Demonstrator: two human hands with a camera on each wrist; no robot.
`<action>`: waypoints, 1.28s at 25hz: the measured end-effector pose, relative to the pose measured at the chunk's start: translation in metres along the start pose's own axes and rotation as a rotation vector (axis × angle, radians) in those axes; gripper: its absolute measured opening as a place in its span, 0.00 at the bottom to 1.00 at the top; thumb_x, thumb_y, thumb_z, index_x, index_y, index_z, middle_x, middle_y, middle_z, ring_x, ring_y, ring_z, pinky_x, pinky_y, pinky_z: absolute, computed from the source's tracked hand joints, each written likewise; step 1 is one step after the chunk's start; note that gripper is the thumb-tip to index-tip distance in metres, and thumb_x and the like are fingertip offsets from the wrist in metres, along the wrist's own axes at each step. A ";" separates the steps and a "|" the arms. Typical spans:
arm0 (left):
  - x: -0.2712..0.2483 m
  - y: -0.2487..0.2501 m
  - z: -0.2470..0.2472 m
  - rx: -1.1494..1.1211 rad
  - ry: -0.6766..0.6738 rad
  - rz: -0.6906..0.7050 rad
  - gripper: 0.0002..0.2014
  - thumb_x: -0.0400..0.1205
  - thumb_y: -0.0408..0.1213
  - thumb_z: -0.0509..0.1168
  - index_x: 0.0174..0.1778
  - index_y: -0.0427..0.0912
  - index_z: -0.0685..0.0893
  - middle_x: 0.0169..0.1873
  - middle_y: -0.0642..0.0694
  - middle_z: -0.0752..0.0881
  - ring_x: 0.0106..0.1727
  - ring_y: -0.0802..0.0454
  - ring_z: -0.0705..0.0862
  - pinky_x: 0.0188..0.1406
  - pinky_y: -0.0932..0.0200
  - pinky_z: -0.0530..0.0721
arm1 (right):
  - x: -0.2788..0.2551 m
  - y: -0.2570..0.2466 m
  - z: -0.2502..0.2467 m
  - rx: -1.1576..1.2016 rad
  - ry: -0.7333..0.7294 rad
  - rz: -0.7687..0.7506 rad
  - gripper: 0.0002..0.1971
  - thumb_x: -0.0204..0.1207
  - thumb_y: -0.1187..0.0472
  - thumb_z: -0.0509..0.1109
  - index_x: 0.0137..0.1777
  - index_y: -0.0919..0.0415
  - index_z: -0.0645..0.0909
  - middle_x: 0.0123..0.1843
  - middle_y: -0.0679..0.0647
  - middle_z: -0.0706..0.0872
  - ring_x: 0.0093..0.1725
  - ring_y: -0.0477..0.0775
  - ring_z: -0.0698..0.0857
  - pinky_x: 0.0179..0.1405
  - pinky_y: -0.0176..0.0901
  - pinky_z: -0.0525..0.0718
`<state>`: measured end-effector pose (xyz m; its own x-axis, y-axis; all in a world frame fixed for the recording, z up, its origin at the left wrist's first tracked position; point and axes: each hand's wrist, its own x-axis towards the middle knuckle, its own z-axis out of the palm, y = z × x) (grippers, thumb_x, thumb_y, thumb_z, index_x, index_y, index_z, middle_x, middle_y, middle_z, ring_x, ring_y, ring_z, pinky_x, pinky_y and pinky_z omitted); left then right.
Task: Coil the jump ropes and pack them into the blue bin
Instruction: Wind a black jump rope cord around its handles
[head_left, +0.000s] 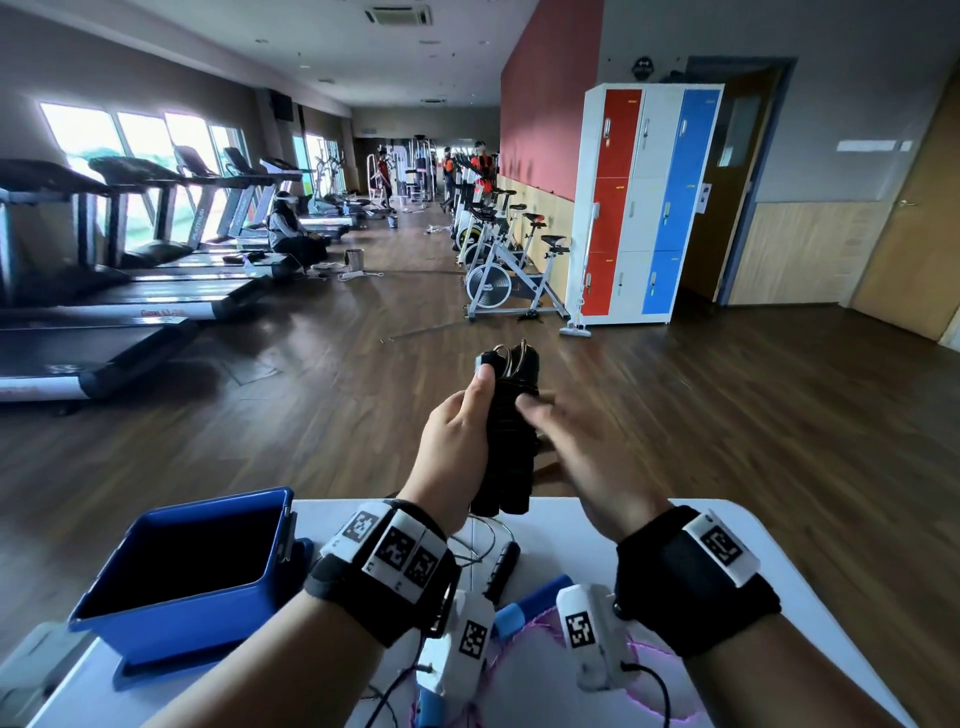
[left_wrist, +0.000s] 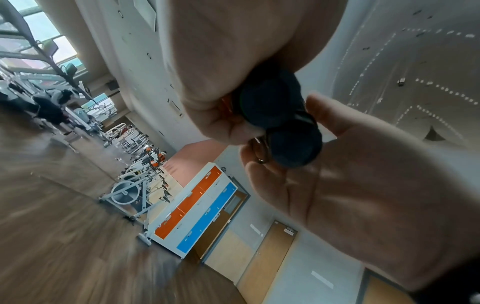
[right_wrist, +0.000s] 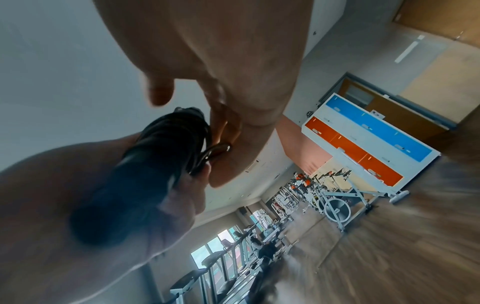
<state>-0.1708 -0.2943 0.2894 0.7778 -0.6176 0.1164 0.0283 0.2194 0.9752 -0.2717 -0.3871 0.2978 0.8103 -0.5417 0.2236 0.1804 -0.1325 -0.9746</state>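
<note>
My left hand (head_left: 457, 441) grips a black jump rope (head_left: 506, 441) upright above the table's far edge, its two handles side by side and the cord wound round their top. The left wrist view shows both handle ends (left_wrist: 272, 102) head-on under my left palm (left_wrist: 221, 51). My right hand (head_left: 571, 447) is against the bundle from the right, thumb and fingers either side of it. Its fingers curl at a loop of cord (right_wrist: 215, 152) beside the handles (right_wrist: 145, 174). The blue bin (head_left: 208, 506) stands on the table at the lower left; its inside looks dark.
On the white table (head_left: 727, 545) under my wrists lie another black handle (head_left: 501, 566), a blue handle (head_left: 530, 603) and a purple cord (head_left: 649, 654). Beyond the table is wooden gym floor with treadmills on the left, exercise bikes and lockers on the right, and people far off.
</note>
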 end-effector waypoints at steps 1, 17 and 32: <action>-0.001 -0.002 0.000 -0.006 0.006 -0.004 0.30 0.85 0.63 0.62 0.53 0.36 0.90 0.51 0.28 0.90 0.47 0.35 0.90 0.55 0.30 0.87 | 0.002 0.001 -0.002 -0.039 -0.035 -0.006 0.09 0.84 0.55 0.71 0.56 0.58 0.89 0.50 0.60 0.93 0.48 0.59 0.93 0.44 0.61 0.93; -0.041 -0.036 -0.135 0.192 0.273 -0.018 0.12 0.88 0.45 0.66 0.58 0.43 0.89 0.50 0.38 0.91 0.49 0.43 0.90 0.41 0.44 0.91 | 0.026 0.068 0.105 0.052 -0.213 0.185 0.08 0.76 0.64 0.78 0.53 0.67 0.90 0.49 0.66 0.94 0.47 0.65 0.93 0.44 0.56 0.93; -0.061 -0.119 -0.484 1.281 0.453 -0.128 0.22 0.82 0.49 0.71 0.70 0.46 0.84 0.67 0.47 0.80 0.68 0.43 0.73 0.69 0.50 0.77 | 0.122 0.198 0.376 -0.268 -0.233 0.572 0.14 0.68 0.58 0.84 0.48 0.63 0.87 0.46 0.61 0.93 0.44 0.62 0.93 0.44 0.63 0.93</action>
<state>0.0820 0.0832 0.0752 0.9567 -0.2262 0.1830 -0.2884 -0.8209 0.4929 0.0726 -0.1669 0.1286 0.8417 -0.3985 -0.3644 -0.4333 -0.0957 -0.8962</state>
